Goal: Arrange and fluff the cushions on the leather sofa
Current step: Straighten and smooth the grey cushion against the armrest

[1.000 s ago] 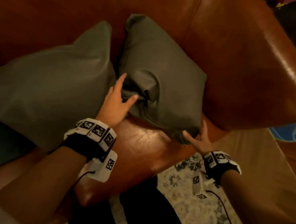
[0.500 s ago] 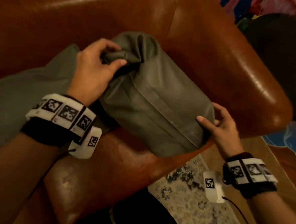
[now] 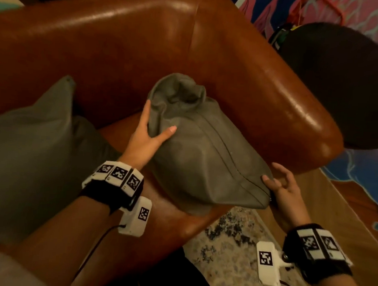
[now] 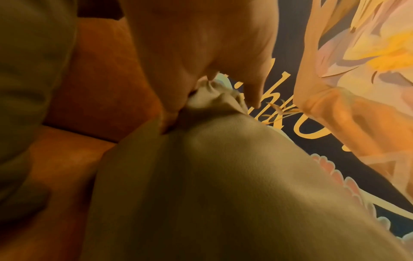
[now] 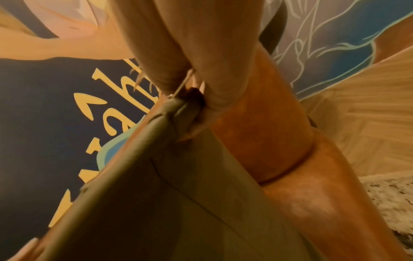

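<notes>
An olive-grey cushion (image 3: 204, 161) lies tilted at the right end of the brown leather sofa (image 3: 123, 50), its far corner crumpled. My left hand (image 3: 159, 119) holds its left side, fingers along the edge and thumb over the top. The left wrist view shows the bunched corner just past that hand (image 4: 212, 91) on the cushion (image 4: 223, 176). My right hand (image 3: 274, 176) pinches the near right corner by the zip seam. In the right wrist view that corner of the cushion (image 5: 178, 194) sits between the fingers of this hand (image 5: 190, 91). A second grey cushion (image 3: 28, 155) leans against the backrest at left.
The sofa's rounded armrest (image 3: 285, 109) runs just right of the held cushion. A dark round seat (image 3: 342, 86) stands beyond it. A patterned rug (image 3: 232, 245) and wooden floor (image 3: 334, 207) lie below the seat's front edge. Colourful painted panels fill the background.
My left hand let go of the cushion's far corner and slid down onto its left side. The cushion turned and dropped lower on the seat. My right hand stayed at the near corner.
</notes>
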Tool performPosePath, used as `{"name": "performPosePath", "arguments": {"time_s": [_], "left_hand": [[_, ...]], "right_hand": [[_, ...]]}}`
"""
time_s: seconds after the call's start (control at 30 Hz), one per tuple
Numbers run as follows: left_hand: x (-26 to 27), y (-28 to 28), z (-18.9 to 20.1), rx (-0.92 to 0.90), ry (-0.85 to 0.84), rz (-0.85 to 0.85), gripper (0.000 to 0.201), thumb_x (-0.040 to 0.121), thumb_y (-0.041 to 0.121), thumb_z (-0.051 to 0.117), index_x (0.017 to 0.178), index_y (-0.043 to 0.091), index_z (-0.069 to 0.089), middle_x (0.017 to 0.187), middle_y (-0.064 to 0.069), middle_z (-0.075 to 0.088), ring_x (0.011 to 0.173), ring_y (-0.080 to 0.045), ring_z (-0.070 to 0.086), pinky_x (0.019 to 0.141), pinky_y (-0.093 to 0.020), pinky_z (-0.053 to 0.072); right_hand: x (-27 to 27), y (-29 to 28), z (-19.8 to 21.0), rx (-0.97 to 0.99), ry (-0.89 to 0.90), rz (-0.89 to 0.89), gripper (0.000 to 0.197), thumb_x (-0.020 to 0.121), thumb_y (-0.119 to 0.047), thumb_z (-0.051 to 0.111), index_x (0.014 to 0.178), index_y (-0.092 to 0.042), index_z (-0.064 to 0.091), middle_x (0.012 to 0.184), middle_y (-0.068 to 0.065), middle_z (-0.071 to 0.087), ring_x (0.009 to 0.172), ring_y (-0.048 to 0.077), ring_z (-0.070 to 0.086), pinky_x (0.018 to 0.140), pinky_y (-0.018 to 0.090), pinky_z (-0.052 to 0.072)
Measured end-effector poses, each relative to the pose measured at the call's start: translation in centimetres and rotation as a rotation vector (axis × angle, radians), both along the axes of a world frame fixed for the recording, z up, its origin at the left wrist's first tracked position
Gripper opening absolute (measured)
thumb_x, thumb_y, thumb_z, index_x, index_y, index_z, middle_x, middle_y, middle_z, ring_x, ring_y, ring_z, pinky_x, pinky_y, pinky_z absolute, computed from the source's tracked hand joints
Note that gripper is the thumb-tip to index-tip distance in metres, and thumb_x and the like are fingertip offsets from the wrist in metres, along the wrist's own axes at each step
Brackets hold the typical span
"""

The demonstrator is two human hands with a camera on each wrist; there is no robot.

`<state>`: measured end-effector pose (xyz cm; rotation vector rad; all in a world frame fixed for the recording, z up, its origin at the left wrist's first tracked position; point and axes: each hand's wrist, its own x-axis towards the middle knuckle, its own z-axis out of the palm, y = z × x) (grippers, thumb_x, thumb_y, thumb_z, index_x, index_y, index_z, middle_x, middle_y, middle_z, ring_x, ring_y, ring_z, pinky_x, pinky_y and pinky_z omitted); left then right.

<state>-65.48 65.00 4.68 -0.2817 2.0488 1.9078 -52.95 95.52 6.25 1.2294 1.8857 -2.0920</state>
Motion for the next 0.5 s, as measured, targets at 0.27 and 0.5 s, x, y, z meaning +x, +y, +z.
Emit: {"name": "performPosePath", "arguments": {"time_s": [0.27,0.5], "left_hand": [[2.6,3.6,-3.2,0.041,-0.442,-0.085,0.104,0.079,0.047,0.073,0.146,0.055,-0.007,0.157,0.012,0.023,0.14,-0.023,0.035,0.105,-0.05,0.04],[2.0,4.1,-3.0,0.184,-0.431,0.081,0.11,0.075,0.049,0.074,0.143,0.058,-0.012,0.156,0.016,0.026,0.141,-0.026,0.033,0.101,-0.074,0.027]], "right_hand": [[-2.4,1.2,-1.4,-0.273,-0.224,-0.124,0.037,0.092,-0.034,0.062,0.124,-0.017,0.06,0.102,0.01,0.075,0.076,0.022,0.074,0.058,0.033,0.061],[-5.1,-0.6,-1.0,-0.316,0.093,-0.021,0.037,0.095,0.0,0.055,0.129,-0.015,0.056,0.124,0.009,0.067,0.105,0.022,0.067,0.087,0.031,0.059]]}}
